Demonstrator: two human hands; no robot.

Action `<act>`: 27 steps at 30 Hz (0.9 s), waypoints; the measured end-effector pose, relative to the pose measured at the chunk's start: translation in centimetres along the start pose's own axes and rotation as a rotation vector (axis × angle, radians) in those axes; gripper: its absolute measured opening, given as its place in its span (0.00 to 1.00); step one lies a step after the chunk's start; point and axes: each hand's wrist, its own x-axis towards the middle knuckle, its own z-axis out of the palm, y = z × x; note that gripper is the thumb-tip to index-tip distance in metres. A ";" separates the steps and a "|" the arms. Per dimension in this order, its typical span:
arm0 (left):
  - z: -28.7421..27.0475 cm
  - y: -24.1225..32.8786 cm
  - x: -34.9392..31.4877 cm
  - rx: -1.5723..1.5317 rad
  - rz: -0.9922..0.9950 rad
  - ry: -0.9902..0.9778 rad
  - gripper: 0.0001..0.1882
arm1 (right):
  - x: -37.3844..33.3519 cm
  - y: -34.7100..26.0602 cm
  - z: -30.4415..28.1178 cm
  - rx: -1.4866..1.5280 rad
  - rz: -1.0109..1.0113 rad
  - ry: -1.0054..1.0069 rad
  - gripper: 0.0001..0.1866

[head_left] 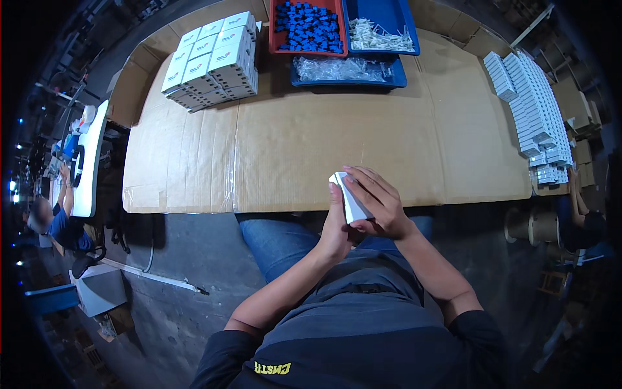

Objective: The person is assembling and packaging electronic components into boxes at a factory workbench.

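Observation:
A small white box (pixel 354 202) is held between my two hands, just over the near edge of the cardboard-covered table (pixel 311 155). My left hand (pixel 335 223) wraps its left side, thumb along the edge. Across the top and right side lie the fingers of my right hand (pixel 383 206), which hide much of the box. Whether the box's end is open or closed I cannot tell.
Stacked white boxes (pixel 210 58) stand at the back left. At the back are a red bin (pixel 308 52) of blue parts, a blue bin (pixel 416 45) of white pieces and a blue tray (pixel 350 83) of clear bags. Rows of white units (pixel 531 107) line the right side. People sit at both sides.

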 end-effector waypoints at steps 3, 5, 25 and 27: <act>-0.2 -0.7 -0.7 0.046 -0.013 0.013 0.39 | -0.9 -0.7 0.8 0.011 -0.016 0.067 0.39; -0.2 -1.2 -1.1 0.052 0.014 0.047 0.40 | -1.5 -1.1 1.2 0.033 -0.009 0.092 0.38; -1.2 -1.0 -2.2 0.192 0.403 0.034 0.33 | -3.6 -6.0 -0.4 0.603 0.536 0.116 0.33; -1.5 -1.3 -2.2 0.174 0.384 0.043 0.32 | -3.5 -6.0 -0.6 0.322 0.398 -0.040 0.31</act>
